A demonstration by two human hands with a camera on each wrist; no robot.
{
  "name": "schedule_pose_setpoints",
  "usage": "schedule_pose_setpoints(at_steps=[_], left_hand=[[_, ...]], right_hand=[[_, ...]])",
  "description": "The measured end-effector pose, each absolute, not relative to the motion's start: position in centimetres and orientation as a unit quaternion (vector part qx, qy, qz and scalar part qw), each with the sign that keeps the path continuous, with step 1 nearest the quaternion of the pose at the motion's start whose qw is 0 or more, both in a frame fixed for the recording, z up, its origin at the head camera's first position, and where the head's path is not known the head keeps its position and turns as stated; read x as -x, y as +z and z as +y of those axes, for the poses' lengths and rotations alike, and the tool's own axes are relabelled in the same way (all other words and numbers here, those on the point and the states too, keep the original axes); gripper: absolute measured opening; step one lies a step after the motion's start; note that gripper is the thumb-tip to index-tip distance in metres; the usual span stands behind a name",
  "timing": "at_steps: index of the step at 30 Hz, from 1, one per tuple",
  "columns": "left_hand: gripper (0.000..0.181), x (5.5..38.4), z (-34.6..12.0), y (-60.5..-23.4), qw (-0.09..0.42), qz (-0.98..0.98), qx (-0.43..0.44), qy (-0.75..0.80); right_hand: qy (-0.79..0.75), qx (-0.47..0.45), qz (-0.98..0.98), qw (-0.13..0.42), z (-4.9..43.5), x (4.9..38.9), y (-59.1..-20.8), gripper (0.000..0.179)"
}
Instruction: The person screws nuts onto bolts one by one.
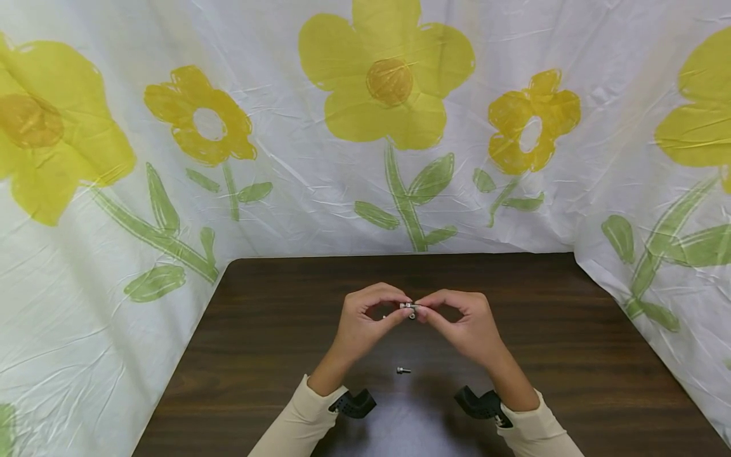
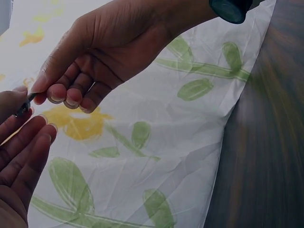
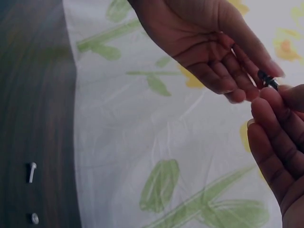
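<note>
Both hands meet above the table. Thumb and forefinger of my left hand point(image 1: 361, 322) pinch the head end of a small metal bolt point(image 1: 407, 305). At its shaft end, my right hand point(image 1: 465, 324) pinches it likewise. The left wrist view shows the bolt point(image 2: 23, 107) dark and mostly covered by fingertips; in the right wrist view the same bolt point(image 3: 268, 80) shows between the thumbs. A small round nut-like piece point(image 1: 412, 315) appears just below the fingertips in the head view. Nearer the body, another bolt point(image 1: 403, 370) lies on its side.
The dark wooden table point(image 1: 274, 355) ends at a white curtain point(image 1: 320, 209) with yellow flowers, which also hangs along both sides. A bolt point(image 3: 32, 172) and a round metal piece point(image 3: 34, 218) lie on the tabletop in the right wrist view. Each wrist carries a black camera mount point(image 1: 354, 404).
</note>
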State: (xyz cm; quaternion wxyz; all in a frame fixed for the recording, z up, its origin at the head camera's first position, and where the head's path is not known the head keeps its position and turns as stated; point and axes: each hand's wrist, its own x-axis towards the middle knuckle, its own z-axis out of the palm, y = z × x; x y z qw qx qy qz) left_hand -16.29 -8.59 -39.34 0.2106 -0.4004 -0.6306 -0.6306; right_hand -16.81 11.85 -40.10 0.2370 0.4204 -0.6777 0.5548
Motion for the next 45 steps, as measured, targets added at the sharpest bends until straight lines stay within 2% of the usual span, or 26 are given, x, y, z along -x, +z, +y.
schedule_pose_setpoints(at_steps=[4,8,11,13,18,26,33,40,45], left_hand=[[0.011,15.8,-8.5,-38.8,0.194,-0.645,0.384,-0.632],[0.003,15.8,-8.5,-39.1,0.162,-0.649,0.372,-0.643],[0.006,16.3,-8.5,-40.0,0.141,-0.646,0.359,-0.659],[0.014,16.7,-8.6,-40.8,0.149,-0.643,0.356,-0.662],[0.034,17.6,-8.7,-41.6,0.218,-0.614,0.394,-0.648],[0.031,17.8,-8.6,-41.5,0.257,-0.613,0.422,-0.617],[0.029,17.8,-8.6,-41.5,0.260,-0.620,0.422,-0.608],[0.029,17.1,-8.5,-40.5,0.251,-0.632,0.410,-0.608],[0.018,16.3,-8.5,-39.3,0.223,-0.630,0.400,-0.628]], right_hand=[[0.553,-0.423,-0.677,0.240,11.9,16.9,-40.2,0.037],[0.555,-0.424,-0.674,0.242,11.9,17.0,-40.4,0.029],[0.558,-0.422,-0.671,0.245,12.0,17.0,-40.5,0.023],[0.560,-0.422,-0.669,0.247,12.0,17.0,-40.5,0.024],[0.562,-0.424,-0.665,0.249,12.0,17.0,-40.4,0.031],[0.561,-0.432,-0.660,0.250,11.7,16.4,-39.1,0.014],[0.563,-0.435,-0.656,0.251,11.7,16.3,-39.0,0.011],[0.563,-0.436,-0.656,0.250,12.0,17.0,-40.2,0.025],[0.560,-0.435,-0.659,0.251,11.9,17.0,-40.2,0.032]])
